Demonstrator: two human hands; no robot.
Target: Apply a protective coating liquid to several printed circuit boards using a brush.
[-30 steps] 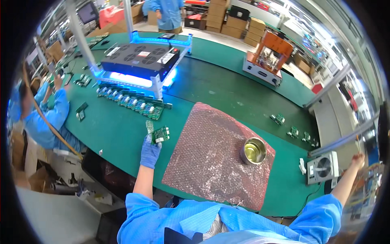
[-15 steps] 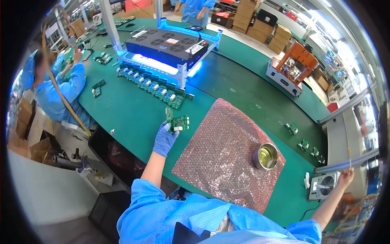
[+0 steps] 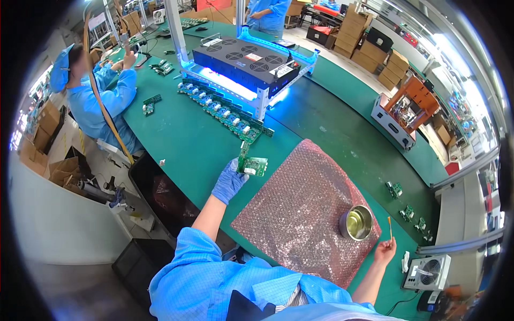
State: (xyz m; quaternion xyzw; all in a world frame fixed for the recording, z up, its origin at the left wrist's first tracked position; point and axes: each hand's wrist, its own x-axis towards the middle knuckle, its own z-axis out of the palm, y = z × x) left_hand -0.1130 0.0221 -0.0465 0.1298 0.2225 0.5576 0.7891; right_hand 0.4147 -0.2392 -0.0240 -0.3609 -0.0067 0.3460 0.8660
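My left hand (image 3: 230, 182), in a blue glove, is closed on a green circuit board (image 3: 254, 166) with a smaller upright board joined to it. It hangs just past the left edge of a pink bubble-wrap sheet (image 3: 300, 208). On the sheet's right part stands a round metal cup (image 3: 356, 223) holding a clear yellowish liquid. My bare right hand (image 3: 385, 251) pinches a thin brush (image 3: 390, 229), its orange-brown end pointing up. This hand is right of the cup, over the sheet's right edge.
A black fan unit (image 3: 246, 60) on a lit metal frame stands beyond a row of green boards (image 3: 219, 113). Several loose boards (image 3: 408, 212) lie at the right, near a small grey fan box (image 3: 428, 272). An orange-topped machine (image 3: 405, 112) stands farther back. A co-worker (image 3: 101, 96) sits at the left.
My right hand has come in from the far right with the brush, toward the cup. The board in my left hand has turned slightly. The whole view has shifted a little.
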